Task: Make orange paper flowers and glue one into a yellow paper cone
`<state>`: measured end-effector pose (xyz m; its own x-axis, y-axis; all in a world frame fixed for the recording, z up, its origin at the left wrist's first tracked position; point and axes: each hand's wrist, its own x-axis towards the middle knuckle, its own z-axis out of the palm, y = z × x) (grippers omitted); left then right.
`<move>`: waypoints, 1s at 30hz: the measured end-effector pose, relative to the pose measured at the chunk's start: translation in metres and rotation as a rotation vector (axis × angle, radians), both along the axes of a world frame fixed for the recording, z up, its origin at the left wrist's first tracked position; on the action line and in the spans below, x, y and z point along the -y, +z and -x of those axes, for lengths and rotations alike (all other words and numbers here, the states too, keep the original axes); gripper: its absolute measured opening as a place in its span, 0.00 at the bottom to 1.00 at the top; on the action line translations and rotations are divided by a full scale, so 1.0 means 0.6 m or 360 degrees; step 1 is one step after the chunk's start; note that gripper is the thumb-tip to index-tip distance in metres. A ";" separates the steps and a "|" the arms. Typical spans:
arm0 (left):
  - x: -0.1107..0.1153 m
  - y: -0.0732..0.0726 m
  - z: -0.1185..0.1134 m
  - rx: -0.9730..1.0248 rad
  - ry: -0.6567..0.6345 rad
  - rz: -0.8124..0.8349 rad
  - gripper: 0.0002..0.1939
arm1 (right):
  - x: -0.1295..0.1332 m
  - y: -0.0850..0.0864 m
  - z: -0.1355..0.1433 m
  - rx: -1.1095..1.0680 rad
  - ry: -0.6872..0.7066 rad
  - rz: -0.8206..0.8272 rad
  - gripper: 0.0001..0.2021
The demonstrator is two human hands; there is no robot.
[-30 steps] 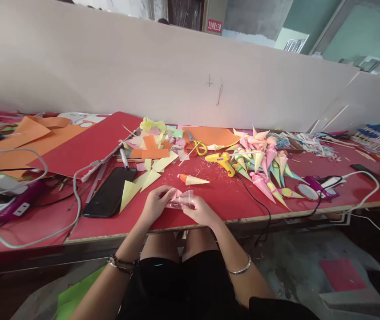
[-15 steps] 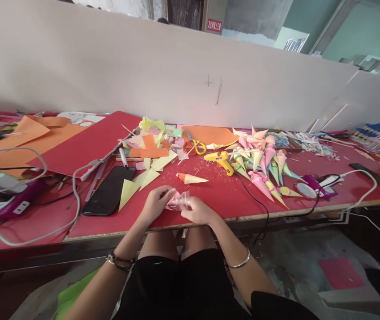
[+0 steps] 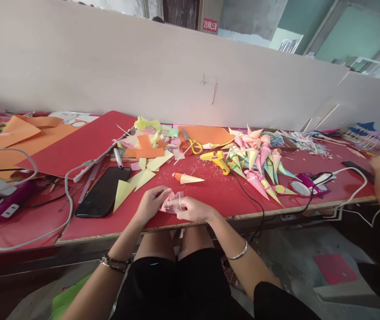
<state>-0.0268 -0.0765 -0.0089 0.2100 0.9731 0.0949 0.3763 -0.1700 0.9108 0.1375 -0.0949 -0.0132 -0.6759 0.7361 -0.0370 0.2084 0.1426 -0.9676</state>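
Both hands, left (image 3: 152, 205) and right (image 3: 193, 209), pinching a clear bag (image 3: 174, 203), forearms angled inward, wrists low at table edge (image 3: 110, 227).

The right grip (image 3: 193, 210) hides part of the blurred clear bag (image 3: 174, 205).

Glue gun (image 3: 218, 161): yellow, cord black. Bench (image 3: 210, 195) under it: red. Right of gun: cones (image 3: 260, 155) mixed pink, pale yellow, green, light blue, peach. Beyond gun: orange sheet (image 3: 206, 134); panel (image 3: 143, 80) plain off-white; higher, sign (image 3: 210, 25) red, white characters. Left of gun: scissors (image 3: 192, 146), one loop orange-red, one yellow; single cone (image 3: 190, 178) pale yellow, orange top; farther left, phone (image 3: 101, 193) black.
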 end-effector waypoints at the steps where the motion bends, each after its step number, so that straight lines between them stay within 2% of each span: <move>1: 0.000 0.000 0.000 0.0030 0.0017 0.0026 0.16 | 0.000 0.000 0.000 -0.0037 0.0009 0.0030 0.23; 4: 0.001 0.002 0.000 0.0096 0.0051 0.0064 0.16 | -0.001 0.000 -0.002 -0.0170 0.0027 0.0105 0.20; 8: 0.000 0.005 -0.001 0.0115 0.0080 0.0059 0.15 | 0.002 0.001 -0.010 -0.0298 0.0031 0.0139 0.11; 11: -0.002 0.006 -0.001 0.0118 0.0093 0.0053 0.15 | 0.005 0.001 -0.014 -0.0351 -0.0001 0.0168 0.12; 16: -0.004 0.003 -0.001 0.0088 0.0136 -0.0020 0.15 | 0.005 -0.012 -0.006 -0.0558 -0.0401 0.0141 0.21; 21: -0.001 0.004 -0.003 0.0090 0.0229 -0.0009 0.14 | -0.004 -0.022 0.000 -0.0921 -0.0912 0.0232 0.21; 26: -0.002 0.004 -0.002 0.0088 0.0282 -0.0054 0.13 | -0.004 -0.019 -0.001 -0.1051 -0.1066 0.0344 0.15; 30: -0.005 0.000 0.002 0.0102 0.0365 -0.0115 0.13 | -0.002 -0.016 0.000 -0.1031 -0.1127 0.0389 0.17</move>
<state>-0.0280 -0.0735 -0.0088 -0.0243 0.9848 0.1722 0.3542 -0.1526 0.9226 0.1376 -0.0934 -0.0225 -0.0258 0.9995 -0.0206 -0.4113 -0.0294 -0.9110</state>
